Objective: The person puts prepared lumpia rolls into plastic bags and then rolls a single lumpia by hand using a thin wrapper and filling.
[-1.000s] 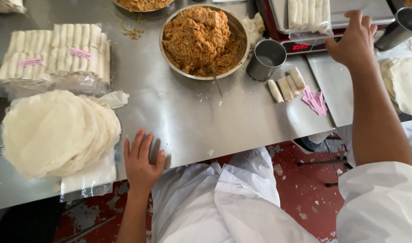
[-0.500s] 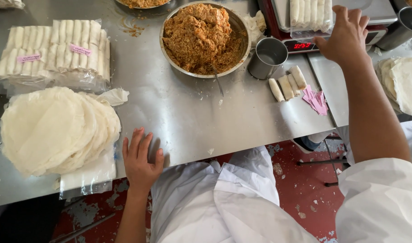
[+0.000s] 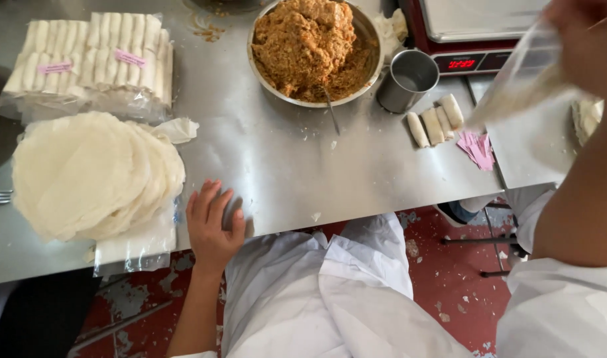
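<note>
Your steel table [image 3: 283,166] fills most of the view, its near edge running across above your white-clad lap. On its left part lies the stack of round pale wrappers [image 3: 91,172], resting on a clear plastic sheet that hangs over the table edge. Behind the stack sit the wrapped packs of white rolls [image 3: 95,63], each with a small pink label on top. Toward the middle back stands the metal bowl [image 3: 315,50], heaped with brown crumbly filling, a utensil handle leaning out over its near rim. Just right of the bowl stands the steel cup [image 3: 406,79], and behind that the red scale [image 3: 476,33] with its lit display. Three finished rolls [image 3: 435,124] lie side by side near the cup, with pink slips [image 3: 477,147] just beside them. Your right hand [image 3: 585,40] is raised at the top right, blurred, and grips a clear plastic bag [image 3: 515,83] that hangs down over the table's right end. Your left hand [image 3: 214,222] lies flat on the table's near edge, fingers spread, holding nothing, close beside the wrapper stack.
</note>
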